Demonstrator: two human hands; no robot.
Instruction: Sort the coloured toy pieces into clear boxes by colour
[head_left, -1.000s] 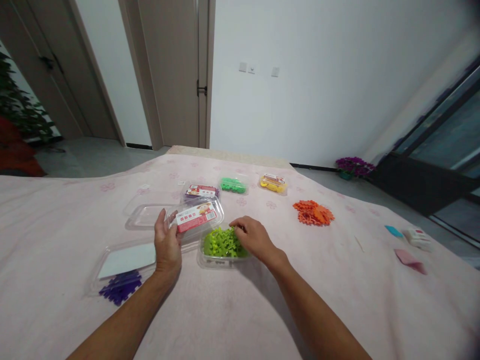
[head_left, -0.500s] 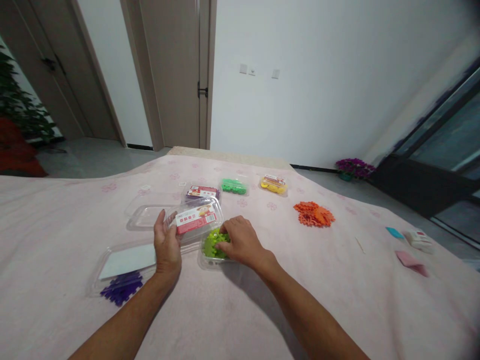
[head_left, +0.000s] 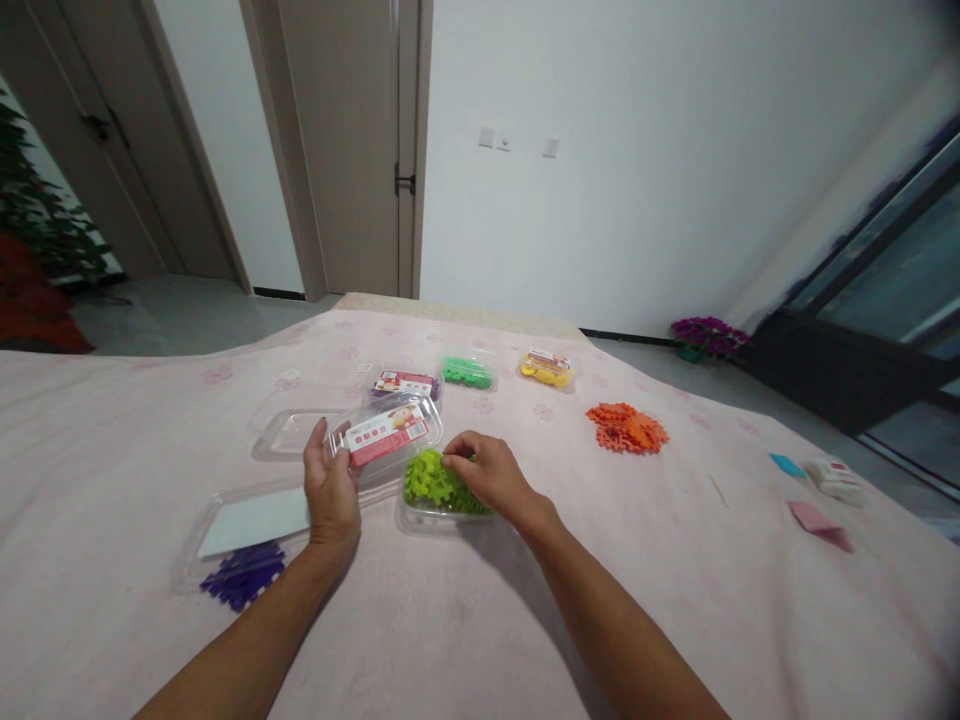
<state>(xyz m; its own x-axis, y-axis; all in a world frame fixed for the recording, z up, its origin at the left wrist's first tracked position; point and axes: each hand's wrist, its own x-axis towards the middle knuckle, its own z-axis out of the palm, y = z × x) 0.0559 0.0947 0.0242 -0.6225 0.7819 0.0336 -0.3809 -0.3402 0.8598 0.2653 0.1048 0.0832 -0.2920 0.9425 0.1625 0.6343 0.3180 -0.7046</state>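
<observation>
My left hand [head_left: 331, 490] holds up the clear plastic lid [head_left: 420, 410] of a box, its fingers behind and thumb in front; a red and white label [head_left: 386, 434] is stuck on it. Below and to the right, the clear box [head_left: 435, 522] sits on the cloth, filled with lime-green toothed plastic pieces [head_left: 431, 480]. Over the right part of those pieces is my right hand [head_left: 487, 472], with thumb and forefinger pinched together at their top. Whether a piece is between these fingertips I cannot make out.
Purple pieces [head_left: 244, 575] lie in a clear box with a pale card [head_left: 255, 522] at left. Behind stand an empty clear box [head_left: 289, 435] and boxes of purple [head_left: 405, 384], green [head_left: 466, 373] and yellow pieces [head_left: 546, 372]. Orange pieces [head_left: 628, 430] lie loose at right.
My right hand has lifted slightly and shifted right, uncovering more of the lime-green pieces. The lid in my left hand has moved a little to the left.
</observation>
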